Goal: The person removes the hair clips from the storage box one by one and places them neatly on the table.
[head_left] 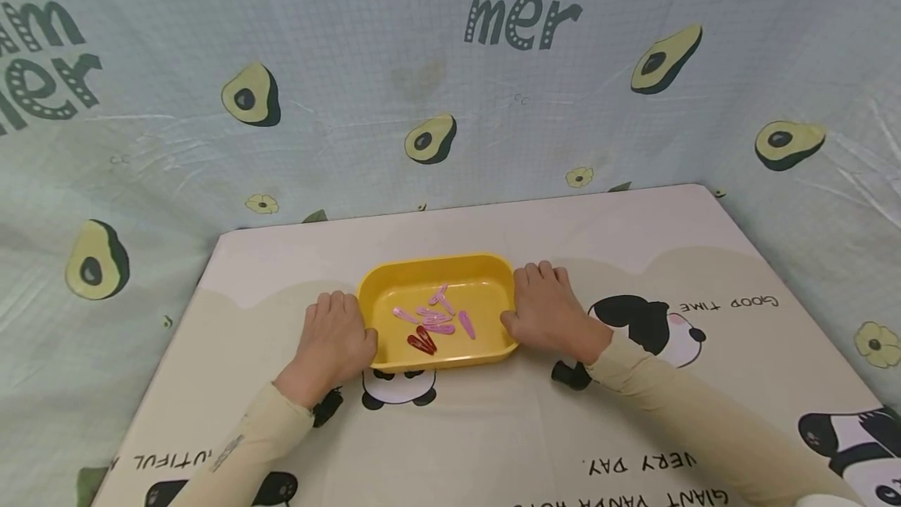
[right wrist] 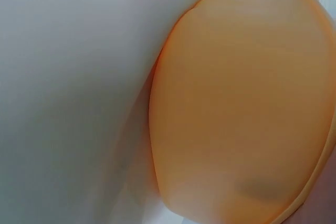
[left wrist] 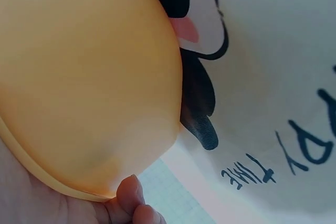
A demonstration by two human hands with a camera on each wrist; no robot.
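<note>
A shallow yellow tray point(head_left: 486, 311) with rounded corners is gripped at both ends. My left hand point(head_left: 333, 343) holds its left end, the thumb at the near left corner. At the opposite end my right hand point(head_left: 549, 311) grips the rim, thumb over the edge. Several pink hair clips point(head_left: 439, 329) lie scattered inside the tray, with two dark red hair clips point(head_left: 422, 340) near its front wall. In the left wrist view, fingers point(left wrist: 129, 192) show at the rim beside the tray's smooth outer surface point(left wrist: 94, 77). The right wrist view is mostly filled by the tray's outside point(right wrist: 236, 93); the clips are hidden there.
A pale tablecloth point(head_left: 486, 429) printed with pandas and lettering covers the table. Behind it and at both sides hangs a light cloth point(head_left: 338, 163) with avocado prints. The table's back edge lies beyond the tray.
</note>
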